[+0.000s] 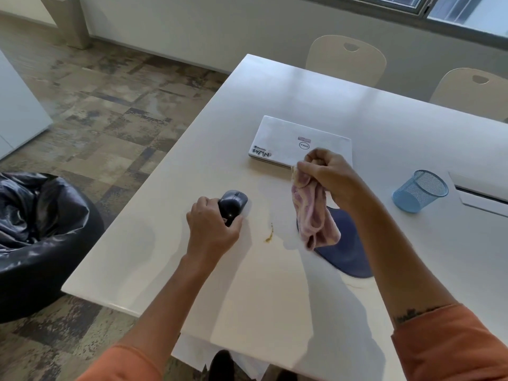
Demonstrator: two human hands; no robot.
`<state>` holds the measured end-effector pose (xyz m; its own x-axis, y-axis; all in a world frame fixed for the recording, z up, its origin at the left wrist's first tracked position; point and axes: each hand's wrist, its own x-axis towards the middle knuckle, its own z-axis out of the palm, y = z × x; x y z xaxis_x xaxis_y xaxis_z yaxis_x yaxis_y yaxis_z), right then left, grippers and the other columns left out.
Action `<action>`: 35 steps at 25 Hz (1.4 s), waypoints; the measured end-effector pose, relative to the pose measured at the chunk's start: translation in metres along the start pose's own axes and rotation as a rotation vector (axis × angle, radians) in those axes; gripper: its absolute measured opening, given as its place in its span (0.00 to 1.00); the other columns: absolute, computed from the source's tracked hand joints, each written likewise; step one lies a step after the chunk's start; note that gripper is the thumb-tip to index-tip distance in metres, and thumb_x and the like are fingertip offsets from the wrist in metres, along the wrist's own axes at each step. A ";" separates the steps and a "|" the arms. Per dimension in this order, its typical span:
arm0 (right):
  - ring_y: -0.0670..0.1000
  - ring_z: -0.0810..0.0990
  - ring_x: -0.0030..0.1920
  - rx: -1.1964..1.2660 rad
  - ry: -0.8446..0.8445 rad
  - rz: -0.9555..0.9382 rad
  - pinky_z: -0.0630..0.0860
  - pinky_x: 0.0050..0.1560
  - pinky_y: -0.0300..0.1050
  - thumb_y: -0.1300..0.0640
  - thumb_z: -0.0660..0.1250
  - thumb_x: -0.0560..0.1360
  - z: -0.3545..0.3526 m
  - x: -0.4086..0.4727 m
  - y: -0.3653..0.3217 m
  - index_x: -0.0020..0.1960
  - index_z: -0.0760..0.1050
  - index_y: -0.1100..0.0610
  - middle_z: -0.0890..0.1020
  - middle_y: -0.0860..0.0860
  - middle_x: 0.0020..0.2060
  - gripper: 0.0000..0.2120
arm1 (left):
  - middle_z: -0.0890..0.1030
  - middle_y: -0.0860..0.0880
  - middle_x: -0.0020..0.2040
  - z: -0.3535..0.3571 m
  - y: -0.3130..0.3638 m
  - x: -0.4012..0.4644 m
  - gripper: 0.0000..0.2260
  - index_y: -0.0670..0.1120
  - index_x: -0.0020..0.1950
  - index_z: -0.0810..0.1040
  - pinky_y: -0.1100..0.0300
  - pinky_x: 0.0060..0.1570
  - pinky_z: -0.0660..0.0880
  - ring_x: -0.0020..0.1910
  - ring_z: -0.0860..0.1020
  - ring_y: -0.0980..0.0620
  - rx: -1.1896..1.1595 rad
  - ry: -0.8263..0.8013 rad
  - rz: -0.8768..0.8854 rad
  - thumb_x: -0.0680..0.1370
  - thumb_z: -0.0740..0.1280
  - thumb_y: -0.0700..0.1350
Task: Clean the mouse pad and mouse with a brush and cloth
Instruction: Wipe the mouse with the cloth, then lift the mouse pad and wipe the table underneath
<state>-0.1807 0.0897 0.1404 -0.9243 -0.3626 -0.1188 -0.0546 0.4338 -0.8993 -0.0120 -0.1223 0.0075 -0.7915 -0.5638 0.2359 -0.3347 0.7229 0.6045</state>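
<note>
My left hand (213, 229) grips a dark grey mouse (233, 203) near the table's left side, just on or above the white tabletop (275, 298). A pink cloth (313, 215) hangs from my right hand (328, 174), which is raised above the table. The cloth dangles over the near-left part of a dark blue mouse pad (349, 254), which is partly hidden by the cloth and my right forearm. No brush is in view.
A closed white laptop (291, 141) lies behind my hands. A blue mesh cup (420, 191) stands at the right. A small yellowish smear (270, 233) marks the table between mouse and pad. A black beanbag (35, 229) sits on the floor at left; two chairs (346, 60) are behind the table.
</note>
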 end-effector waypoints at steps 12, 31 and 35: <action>0.57 0.84 0.50 -0.741 0.223 -0.016 0.76 0.50 0.50 0.28 0.67 0.72 0.108 0.024 0.031 0.56 0.82 0.54 0.86 0.55 0.48 0.30 | 0.76 0.44 0.48 -0.024 -0.042 0.016 0.22 0.42 0.53 0.81 0.47 0.52 0.68 0.50 0.76 0.39 0.051 0.016 -0.015 0.71 0.78 0.57; 0.53 0.80 0.53 -0.573 -0.147 -0.249 0.79 0.54 0.53 0.47 0.71 0.75 0.106 -0.091 0.053 0.68 0.75 0.47 0.81 0.49 0.55 0.22 | 0.78 0.41 0.50 -0.031 -0.046 0.015 0.24 0.40 0.55 0.81 0.45 0.56 0.67 0.53 0.76 0.37 0.069 -0.031 0.004 0.71 0.79 0.58; 0.50 0.78 0.52 -0.572 -0.116 -0.333 0.76 0.52 0.50 0.38 0.74 0.75 0.103 -0.122 0.073 0.66 0.76 0.44 0.81 0.44 0.52 0.23 | 0.78 0.41 0.50 -0.030 -0.044 0.012 0.25 0.41 0.55 0.82 0.45 0.55 0.68 0.53 0.77 0.37 0.074 -0.037 0.008 0.71 0.78 0.59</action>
<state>-0.0336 0.0811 0.0457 -0.7791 -0.6247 0.0533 -0.5504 0.6408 -0.5353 0.0083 -0.1725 0.0065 -0.8123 -0.5436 0.2112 -0.3642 0.7557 0.5443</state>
